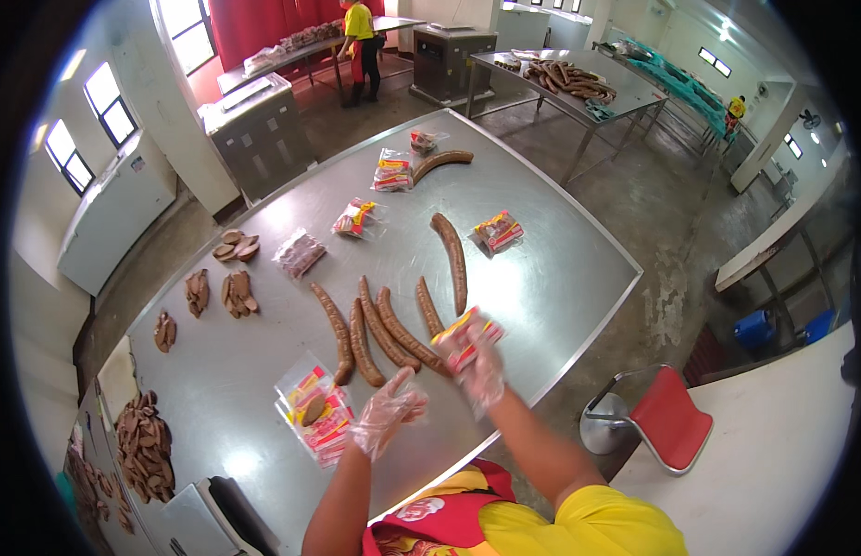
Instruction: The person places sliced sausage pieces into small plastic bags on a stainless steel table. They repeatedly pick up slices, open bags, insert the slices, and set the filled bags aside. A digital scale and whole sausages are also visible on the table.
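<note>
Both hands wear clear plastic gloves. My right hand (pixel 484 372) grips a filled plastic packet with red and yellow print (pixel 461 340), above the lower end of a short sausage (pixel 430 306). My left hand (pixel 392 413) holds nothing; its fingers are apart beside a stack of flat printed plastic bags (pixel 319 410). A sausage slice (pixel 313 410) lies on that stack. Several long brown sausages (pixel 364 340) lie in a rough row just beyond my hands. Another long sausage (pixel 452 264) lies farther off, left of a filled packet (pixel 498 231).
A steel table (pixel 555 278) with a raised rim carries everything. Small piles of sausage slices (pixel 239 293) lie to the left, a larger heap (pixel 144 448) nearer. More packets (pixel 357 217) lie beyond. A red chair (pixel 673 417) stands right; a person in yellow (pixel 359 42) stands at a far table.
</note>
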The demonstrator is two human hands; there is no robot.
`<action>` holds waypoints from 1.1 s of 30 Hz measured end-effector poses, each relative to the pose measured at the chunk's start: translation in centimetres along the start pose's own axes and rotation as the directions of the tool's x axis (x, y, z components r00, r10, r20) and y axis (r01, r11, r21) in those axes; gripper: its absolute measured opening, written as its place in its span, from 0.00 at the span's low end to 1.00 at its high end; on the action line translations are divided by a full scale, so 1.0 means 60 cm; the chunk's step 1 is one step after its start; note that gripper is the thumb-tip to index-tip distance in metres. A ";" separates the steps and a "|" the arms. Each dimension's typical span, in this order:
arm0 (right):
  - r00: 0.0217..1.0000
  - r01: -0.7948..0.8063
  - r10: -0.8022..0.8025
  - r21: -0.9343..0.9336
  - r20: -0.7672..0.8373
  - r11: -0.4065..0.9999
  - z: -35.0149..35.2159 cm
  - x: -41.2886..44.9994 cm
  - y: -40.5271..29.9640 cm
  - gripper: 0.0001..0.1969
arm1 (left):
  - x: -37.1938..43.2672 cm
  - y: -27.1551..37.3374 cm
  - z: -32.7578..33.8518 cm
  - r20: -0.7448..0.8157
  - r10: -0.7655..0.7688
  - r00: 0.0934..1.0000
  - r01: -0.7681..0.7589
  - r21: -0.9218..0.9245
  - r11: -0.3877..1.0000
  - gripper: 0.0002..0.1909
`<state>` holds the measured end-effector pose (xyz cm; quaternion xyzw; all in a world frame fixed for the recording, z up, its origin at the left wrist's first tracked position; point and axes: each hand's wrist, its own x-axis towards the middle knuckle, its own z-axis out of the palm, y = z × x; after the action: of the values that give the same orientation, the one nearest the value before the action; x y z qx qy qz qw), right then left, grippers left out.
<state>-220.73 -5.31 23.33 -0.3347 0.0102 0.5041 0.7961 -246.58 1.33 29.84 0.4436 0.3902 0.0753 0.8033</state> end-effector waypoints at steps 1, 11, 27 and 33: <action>0.979 0.092 -0.134 -0.253 -0.156 0.963 -0.050 0.059 -0.047 0.20 | 0.009 -0.006 -0.008 0.037 0.009 0.999 -0.010 0.019 1.000 0.47; 0.846 0.177 -0.448 -0.640 -0.290 0.748 -0.122 0.350 -0.271 0.35 | -0.117 -0.122 -0.114 -0.409 -0.082 0.909 0.070 -0.044 0.997 0.27; 0.479 0.078 -0.834 -0.960 0.272 -0.269 -0.197 0.353 -0.241 0.41 | -0.203 -0.217 -0.116 -0.590 -0.146 0.794 0.001 -0.239 0.971 0.20; 0.700 -0.011 -0.454 -0.628 0.551 -0.778 -0.110 0.349 -0.223 0.52 | -0.249 -0.243 -0.136 -0.606 -0.192 0.772 -0.032 -0.339 0.940 0.17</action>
<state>-197.49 4.22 17.80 -0.8658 -0.4507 -0.1715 0.1333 -265.75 -8.95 24.50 0.2343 0.6372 0.2490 0.6907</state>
